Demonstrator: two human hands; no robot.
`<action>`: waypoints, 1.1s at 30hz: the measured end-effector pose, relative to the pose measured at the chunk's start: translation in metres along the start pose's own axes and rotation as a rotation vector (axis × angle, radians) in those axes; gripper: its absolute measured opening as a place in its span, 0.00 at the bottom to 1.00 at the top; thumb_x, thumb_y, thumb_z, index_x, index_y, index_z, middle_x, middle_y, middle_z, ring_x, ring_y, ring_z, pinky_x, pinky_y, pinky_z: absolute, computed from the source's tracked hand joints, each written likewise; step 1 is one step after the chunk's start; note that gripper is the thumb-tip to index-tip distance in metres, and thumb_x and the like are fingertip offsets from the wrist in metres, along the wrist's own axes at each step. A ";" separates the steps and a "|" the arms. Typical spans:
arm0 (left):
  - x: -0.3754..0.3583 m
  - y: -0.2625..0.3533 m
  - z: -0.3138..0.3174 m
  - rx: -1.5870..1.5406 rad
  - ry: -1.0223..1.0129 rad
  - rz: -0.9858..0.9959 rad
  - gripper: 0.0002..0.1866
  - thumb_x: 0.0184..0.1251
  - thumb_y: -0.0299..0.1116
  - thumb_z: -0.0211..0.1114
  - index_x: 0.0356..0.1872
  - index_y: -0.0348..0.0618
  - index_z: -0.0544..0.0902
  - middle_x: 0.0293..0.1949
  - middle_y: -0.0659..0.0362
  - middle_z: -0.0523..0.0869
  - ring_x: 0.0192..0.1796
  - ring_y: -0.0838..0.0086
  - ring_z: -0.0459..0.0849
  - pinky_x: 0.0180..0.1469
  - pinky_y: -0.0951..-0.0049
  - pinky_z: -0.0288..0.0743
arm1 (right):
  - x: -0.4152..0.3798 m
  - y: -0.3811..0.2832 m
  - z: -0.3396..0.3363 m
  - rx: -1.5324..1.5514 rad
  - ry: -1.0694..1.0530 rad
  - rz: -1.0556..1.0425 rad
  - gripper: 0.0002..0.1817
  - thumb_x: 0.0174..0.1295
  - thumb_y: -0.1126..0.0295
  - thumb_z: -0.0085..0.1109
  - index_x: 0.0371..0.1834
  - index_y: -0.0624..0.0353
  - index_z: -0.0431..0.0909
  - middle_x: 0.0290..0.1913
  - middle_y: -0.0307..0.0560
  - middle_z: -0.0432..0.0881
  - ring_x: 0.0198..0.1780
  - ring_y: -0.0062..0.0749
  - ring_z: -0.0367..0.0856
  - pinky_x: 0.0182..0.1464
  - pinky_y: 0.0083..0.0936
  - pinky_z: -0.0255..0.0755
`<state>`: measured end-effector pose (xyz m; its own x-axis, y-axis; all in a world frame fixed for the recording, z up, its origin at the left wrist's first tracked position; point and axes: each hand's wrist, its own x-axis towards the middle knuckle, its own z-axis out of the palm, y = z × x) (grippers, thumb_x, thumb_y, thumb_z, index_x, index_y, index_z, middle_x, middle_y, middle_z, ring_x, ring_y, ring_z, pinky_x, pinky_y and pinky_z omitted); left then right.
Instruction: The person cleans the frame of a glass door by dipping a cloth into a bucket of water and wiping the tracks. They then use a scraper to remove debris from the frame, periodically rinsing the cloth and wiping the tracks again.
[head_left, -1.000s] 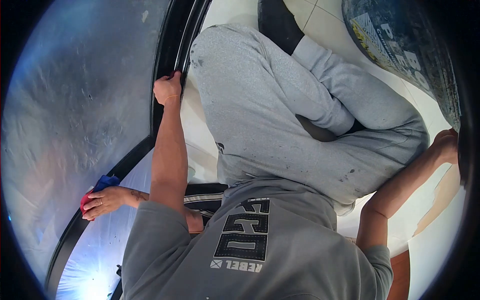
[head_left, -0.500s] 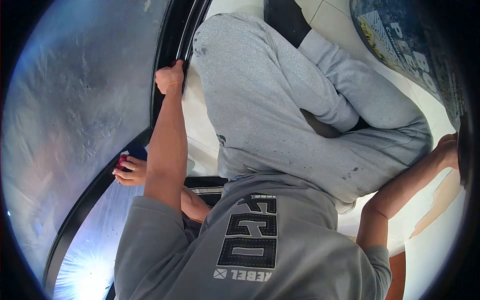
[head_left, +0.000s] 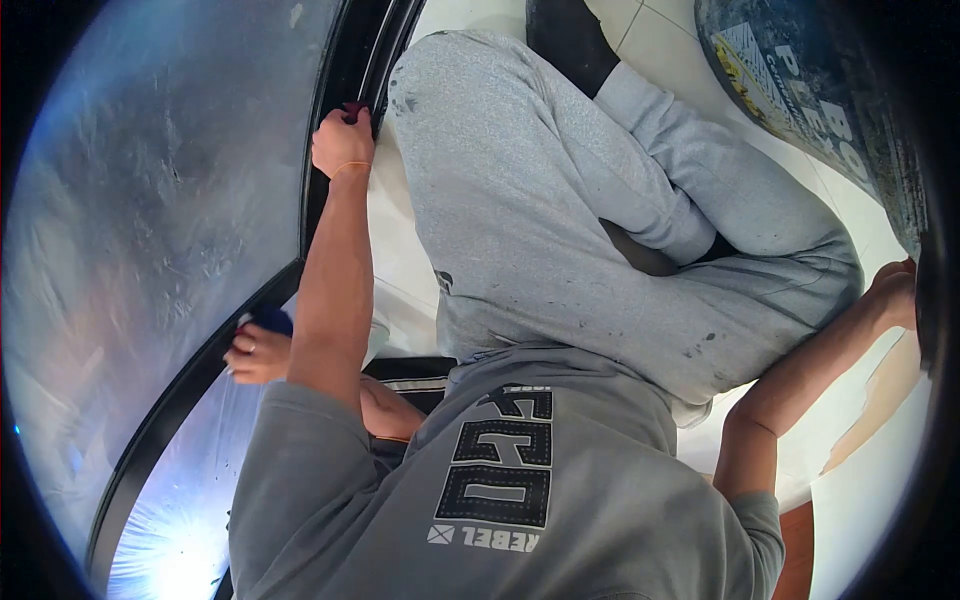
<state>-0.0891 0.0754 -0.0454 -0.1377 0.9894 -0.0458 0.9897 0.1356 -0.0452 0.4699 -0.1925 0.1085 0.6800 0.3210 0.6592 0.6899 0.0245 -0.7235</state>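
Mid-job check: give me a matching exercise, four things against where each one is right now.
1. left hand
2. right hand
3. co-worker's hand
4. printed drum

A. on a blue cloth
B. top right, on the tiled floor
C. fisted against the black frame
D. at the dark edge, far right

Pairs: 1-C, 2-D, 3-A, 4-B.

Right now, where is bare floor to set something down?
White tile between the black frame and the grey trouser leg; more between that leg and the bucket. Crowded where another person's hand holds a cloth.
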 end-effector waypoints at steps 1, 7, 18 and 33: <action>0.001 0.003 -0.003 0.036 -0.036 -0.024 0.19 0.57 0.51 0.69 0.39 0.47 0.88 0.38 0.49 0.89 0.46 0.52 0.87 0.48 0.55 0.80 | 0.000 -0.001 0.000 0.000 0.000 0.002 0.23 0.78 0.49 0.37 0.54 0.55 0.75 0.47 0.44 0.76 0.46 0.30 0.79 0.43 0.29 0.77; 0.010 -0.017 -0.003 0.186 -0.174 0.090 0.15 0.58 0.46 0.68 0.41 0.49 0.88 0.42 0.50 0.89 0.47 0.53 0.88 0.51 0.55 0.81 | -0.002 -0.001 0.002 0.006 -0.004 0.014 0.23 0.78 0.49 0.38 0.55 0.55 0.75 0.48 0.44 0.76 0.46 0.30 0.79 0.43 0.28 0.77; 0.010 -0.071 -0.037 0.134 -0.417 0.178 0.20 0.53 0.48 0.69 0.40 0.43 0.88 0.39 0.46 0.89 0.46 0.50 0.87 0.51 0.55 0.79 | -0.004 0.000 0.000 0.023 -0.007 0.026 0.23 0.77 0.48 0.40 0.56 0.53 0.75 0.49 0.44 0.77 0.47 0.31 0.79 0.42 0.27 0.77; 0.005 -0.018 0.000 0.185 -0.108 0.160 0.17 0.60 0.47 0.68 0.45 0.50 0.87 0.40 0.48 0.89 0.46 0.49 0.87 0.49 0.53 0.80 | -0.005 -0.001 0.002 0.048 0.021 0.090 0.23 0.77 0.48 0.41 0.57 0.52 0.75 0.50 0.45 0.77 0.50 0.31 0.78 0.45 0.30 0.76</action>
<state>-0.1081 0.0779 -0.0446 0.0066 0.9849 -0.1729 0.9768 -0.0434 -0.2098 0.4659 -0.1923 0.1056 0.7444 0.3039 0.5946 0.6130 0.0419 -0.7890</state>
